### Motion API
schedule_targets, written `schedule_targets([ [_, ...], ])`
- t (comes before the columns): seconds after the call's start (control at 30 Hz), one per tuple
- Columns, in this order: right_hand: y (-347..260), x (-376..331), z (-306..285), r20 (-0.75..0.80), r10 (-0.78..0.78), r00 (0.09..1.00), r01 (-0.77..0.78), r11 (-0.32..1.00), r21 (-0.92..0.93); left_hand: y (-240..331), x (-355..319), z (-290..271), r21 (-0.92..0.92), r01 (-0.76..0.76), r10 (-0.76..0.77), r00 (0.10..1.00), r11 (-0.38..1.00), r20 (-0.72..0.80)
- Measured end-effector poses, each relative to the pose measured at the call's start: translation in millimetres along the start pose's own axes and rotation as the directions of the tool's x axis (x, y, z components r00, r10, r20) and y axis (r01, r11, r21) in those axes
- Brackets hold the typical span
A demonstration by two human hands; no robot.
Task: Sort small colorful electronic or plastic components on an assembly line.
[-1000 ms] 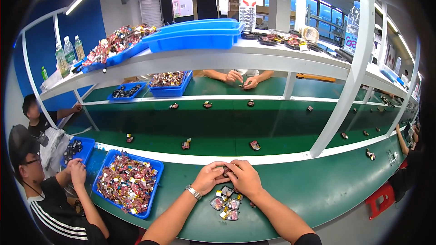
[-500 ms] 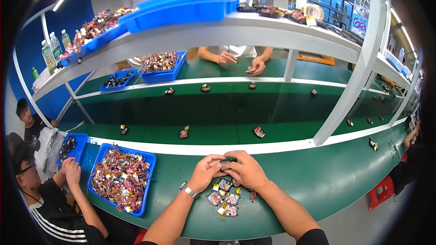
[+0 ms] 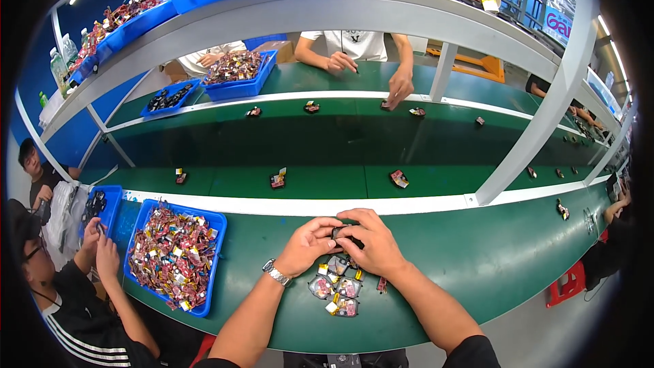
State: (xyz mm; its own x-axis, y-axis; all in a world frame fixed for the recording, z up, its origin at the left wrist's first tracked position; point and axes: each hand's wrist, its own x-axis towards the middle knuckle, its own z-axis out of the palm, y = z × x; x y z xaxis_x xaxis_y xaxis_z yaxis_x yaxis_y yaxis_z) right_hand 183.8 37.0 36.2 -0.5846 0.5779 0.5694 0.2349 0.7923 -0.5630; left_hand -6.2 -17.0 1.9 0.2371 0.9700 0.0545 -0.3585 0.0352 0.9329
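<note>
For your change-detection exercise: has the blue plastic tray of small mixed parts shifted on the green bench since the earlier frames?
No. The blue plastic tray keeps its place against the white strip at the green bench's far edge; only the camera view changed.

Both forearms converge; left hand [image 3: 308, 245] and right hand [image 3: 371, 244] meet, fingers curled.

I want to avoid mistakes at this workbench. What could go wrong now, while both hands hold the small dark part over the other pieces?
1. The left hand and right hand pinch a small dark part between fingertips; it might slip onto the loose pieces below and get mixed in.
2. Those pieces lie close to the green bench's near edge, so a forearm could perhaps sweep some off.
</note>
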Motion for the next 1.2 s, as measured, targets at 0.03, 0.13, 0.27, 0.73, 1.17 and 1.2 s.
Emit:
schedule_targets([
  [0.03,-1,0,0,0.005,0.017,1.000,-0.017,1.000,0.016,1,-1,1,-0.033,0.037,-0.038,0.999,0.999,-0.025],
  [0.13,0,-2,-3,0.033,-0.022,0.999,0.020,0.998,0.067,1,-1,2,-0.054,0.079,-0.081,0.996,0.995,-0.035],
  [0.27,1,-3,-1,0.003,-0.040,0.999,0.040,0.997,0.070,0,-1,3,-0.037,0.088,-0.090,0.994,0.995,-0.054],
  [0.73,-4,-8,11,-0.109,0.039,0.993,-0.040,0.999,-0.002,-3,0,2,-0.141,0.038,-0.048,0.997,0.989,-0.067],
  [1.17,1,-10,21,-0.084,0.161,0.983,-0.148,0.978,0.150,-9,1,0,-0.111,-0.004,-0.007,0.995,0.994,-0.098],
  [1.2,0,-8,19,-0.091,0.126,0.988,-0.113,0.984,0.135,-10,1,1,-0.104,-0.021,0.010,0.995,0.994,-0.101],
])
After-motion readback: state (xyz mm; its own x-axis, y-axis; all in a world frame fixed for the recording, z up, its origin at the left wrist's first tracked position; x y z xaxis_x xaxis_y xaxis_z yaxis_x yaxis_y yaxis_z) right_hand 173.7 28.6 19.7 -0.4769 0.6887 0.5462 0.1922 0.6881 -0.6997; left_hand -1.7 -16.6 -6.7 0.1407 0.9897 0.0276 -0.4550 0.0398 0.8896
